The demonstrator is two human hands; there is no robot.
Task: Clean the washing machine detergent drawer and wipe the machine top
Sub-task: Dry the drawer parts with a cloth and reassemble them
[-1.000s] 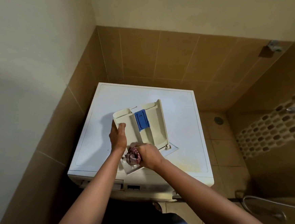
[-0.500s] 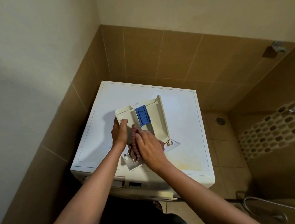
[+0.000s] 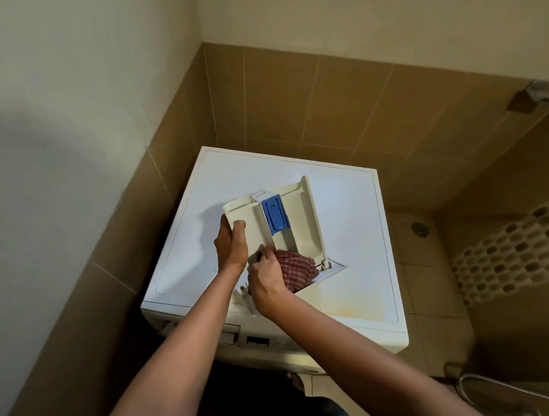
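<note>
A cream detergent drawer (image 3: 302,216) with a blue insert (image 3: 275,217) lies tilted on the white washing machine top (image 3: 355,247). My left hand (image 3: 230,245) grips the drawer's left wall, thumb inside the left compartment. My right hand (image 3: 266,273) holds a red checked cloth (image 3: 294,268), which is bunched inside the drawer's near end, just in front of the blue insert. The drawer's front panel (image 3: 332,270) rests on the machine top at the right.
The machine stands in a corner between a plain wall at left and brown tiled walls (image 3: 307,105). Yellowish stains (image 3: 350,307) mark the top's near right. A floor drain (image 3: 419,228) and a hose (image 3: 495,389) lie on the tiled floor to the right.
My right hand has drawn back from the drawer's middle to its near end, and the cloth now spreads out to the right of the hand. My left hand keeps its grip.
</note>
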